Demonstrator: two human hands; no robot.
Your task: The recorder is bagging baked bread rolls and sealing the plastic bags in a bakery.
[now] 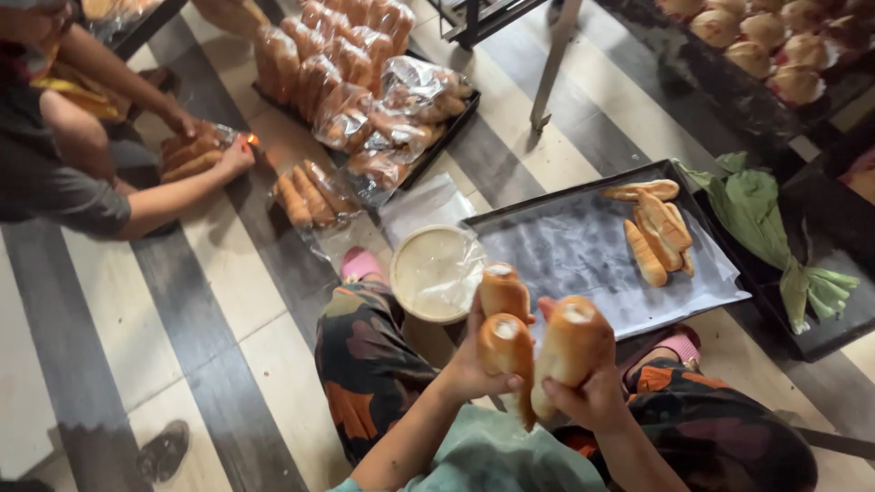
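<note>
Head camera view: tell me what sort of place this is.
Probably a small bakery's packing area, worked on a striped tiled floor. The left hand and right hand hold filled bread rolls, a baking tray holds more loose rolls, and bagged rolls fill another tray beside a co-worker.

I sit on a floor (182, 301) of broad pale and dark grey stripes, lit by soft daylight. A metal table leg (553, 64) stands ahead of me, beside a dark frame (474, 23)

Clear bread bags (351, 100) crowd black tray (456, 123).
</note>
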